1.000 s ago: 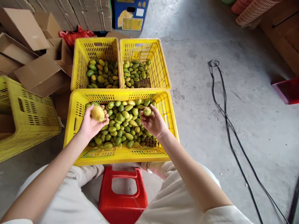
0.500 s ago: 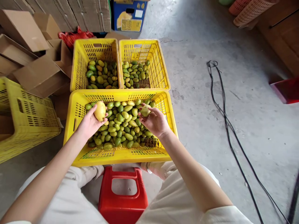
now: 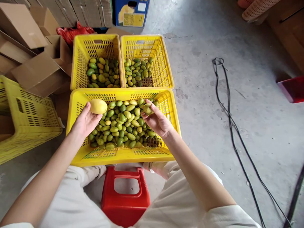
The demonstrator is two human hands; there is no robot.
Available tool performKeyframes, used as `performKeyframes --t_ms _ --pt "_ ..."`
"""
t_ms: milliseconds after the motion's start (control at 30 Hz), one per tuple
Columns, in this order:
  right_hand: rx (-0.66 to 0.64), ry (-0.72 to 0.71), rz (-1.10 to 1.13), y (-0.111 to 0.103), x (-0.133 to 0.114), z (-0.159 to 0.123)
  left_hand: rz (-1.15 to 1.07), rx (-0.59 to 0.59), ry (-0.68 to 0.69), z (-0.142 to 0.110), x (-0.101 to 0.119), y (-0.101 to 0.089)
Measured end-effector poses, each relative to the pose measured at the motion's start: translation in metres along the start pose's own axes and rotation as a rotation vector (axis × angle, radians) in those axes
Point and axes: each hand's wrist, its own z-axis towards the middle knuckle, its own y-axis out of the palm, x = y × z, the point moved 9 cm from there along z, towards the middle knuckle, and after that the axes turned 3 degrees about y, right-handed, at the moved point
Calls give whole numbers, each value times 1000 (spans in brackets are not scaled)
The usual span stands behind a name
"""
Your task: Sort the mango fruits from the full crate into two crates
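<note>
Between the thumb and fingers of my left hand (image 3: pixel 86 122) is a yellow lemon (image 3: pixel 98 106), lying sideways over the near crate's left part. My right hand (image 3: pixel 158 118) holds a smaller, dull green lemon (image 3: pixel 147 109) at its fingertips, over the right part of that crate. Under both hands lies a loose heap of green and yellowish lemons (image 3: pixel 122 126) in the yellow plastic crate (image 3: pixel 125 160). The undersides of the held fruits are partly hidden by my fingers.
Two yellow crates (image 3: pixel 96 39) with more fruit stand behind the near one. Another yellow crate (image 3: pixel 30 123) and cardboard boxes (image 3: pixel 35 74) are at the left. A red stool (image 3: pixel 127 205) is between my legs. A black cable (image 3: pixel 229 110) runs over the floor at the right.
My left hand has turned the yellow lemon from upright to sideways and shifted slightly left. My right hand has rolled the green lemon about in its fingers. The view has tilted slightly.
</note>
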Motion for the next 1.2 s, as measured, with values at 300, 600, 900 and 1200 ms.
performKeyframes --t_ms 300,600,900,1200 --pt "131 69 101 -24 9 2 -83 52 -233 -13 -6 5" --pt "296 152 -26 -56 32 5 -14 129 -334 -14 -12 -2" --pt "397 197 -332 -99 77 -1 -89 97 -319 -19 -6 -2" --pt "235 -339 -128 -8 -64 91 -63 42 -287 -21 2 -2"
